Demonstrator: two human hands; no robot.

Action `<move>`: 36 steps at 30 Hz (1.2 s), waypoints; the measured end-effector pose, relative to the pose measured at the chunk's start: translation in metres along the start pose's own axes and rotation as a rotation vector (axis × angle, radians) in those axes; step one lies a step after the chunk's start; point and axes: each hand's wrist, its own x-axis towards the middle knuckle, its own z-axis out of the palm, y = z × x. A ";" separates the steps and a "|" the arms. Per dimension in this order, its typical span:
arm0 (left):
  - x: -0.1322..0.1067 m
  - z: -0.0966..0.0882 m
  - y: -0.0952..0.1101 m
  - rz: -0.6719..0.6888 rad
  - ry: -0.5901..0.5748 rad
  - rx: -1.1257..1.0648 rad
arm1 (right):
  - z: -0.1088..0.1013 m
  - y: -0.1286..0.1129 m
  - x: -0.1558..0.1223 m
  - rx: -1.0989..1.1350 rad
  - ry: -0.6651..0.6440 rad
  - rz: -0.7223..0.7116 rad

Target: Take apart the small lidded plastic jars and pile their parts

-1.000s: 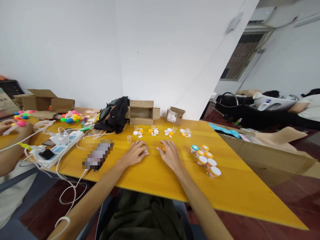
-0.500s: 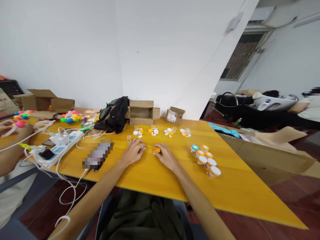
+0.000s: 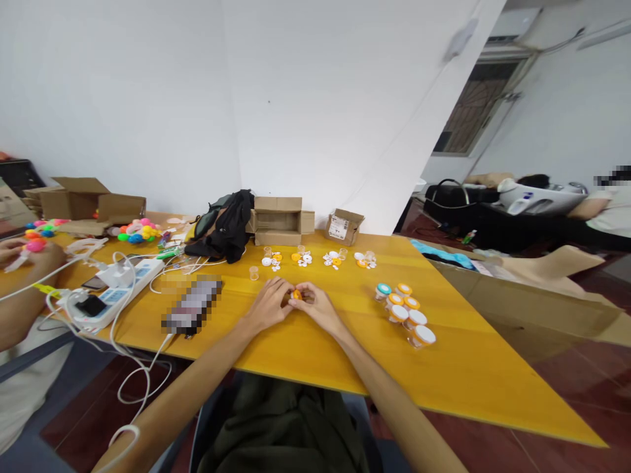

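Two bare hands meet over a yellow wooden bench [image 3: 296, 351], their fingertips together at a small, round, orange plastic piece [image 3: 296, 295]. The right hand's grip [image 3: 318, 309] is pinched on that piece; the left hand's grip [image 3: 270, 307] is curled against its other side, and whether it also clasps something is hidden by the fingers. Half a second ago the hands were apart, the orange piece in the right fingers and a tiny white part at the left fingertips. Now the orange piece has moved leftward to meet the left hand, and the white part is out of sight. Unchanged are a clear plastic cup [image 3: 254, 273] just beyond the left grip, four clusters of white and orange plastic discs [image 3: 267, 261] farther beyond both grips, and, well to their right, seven clear plastic jars with orange- or teal-rimmed white lids [image 3: 412, 303].
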 end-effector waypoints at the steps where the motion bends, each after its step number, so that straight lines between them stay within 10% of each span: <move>1: 0.000 0.000 -0.001 0.001 0.006 -0.006 | 0.000 -0.001 0.000 -0.007 0.008 0.004; 36: 0.004 -0.004 -0.002 -0.113 0.015 -0.230 | -0.008 0.000 -0.001 -0.213 0.004 -0.127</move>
